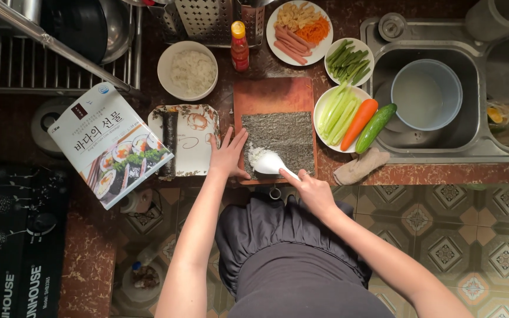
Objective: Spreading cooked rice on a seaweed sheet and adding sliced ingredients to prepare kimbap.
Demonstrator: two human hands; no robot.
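On the seaweed sheet (pixel 281 136), the right hand (pixel 312 189) grips a white spoon (pixel 269 163), spreading rice (pixel 256 154). Beside it, the left hand (pixel 228 156) presses flat, fingers spread. More rice seems needed.

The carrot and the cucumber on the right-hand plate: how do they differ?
The carrot is orange and tapers to a narrow lower tip; the cucumber is dark green and keeps an even thickness. The carrot lies fully on the white plate, beside the pale green strips; the cucumber sits at the outer edge, overhanging the rim toward the sink. Both are whole, uncut and slant the same way, side by side.
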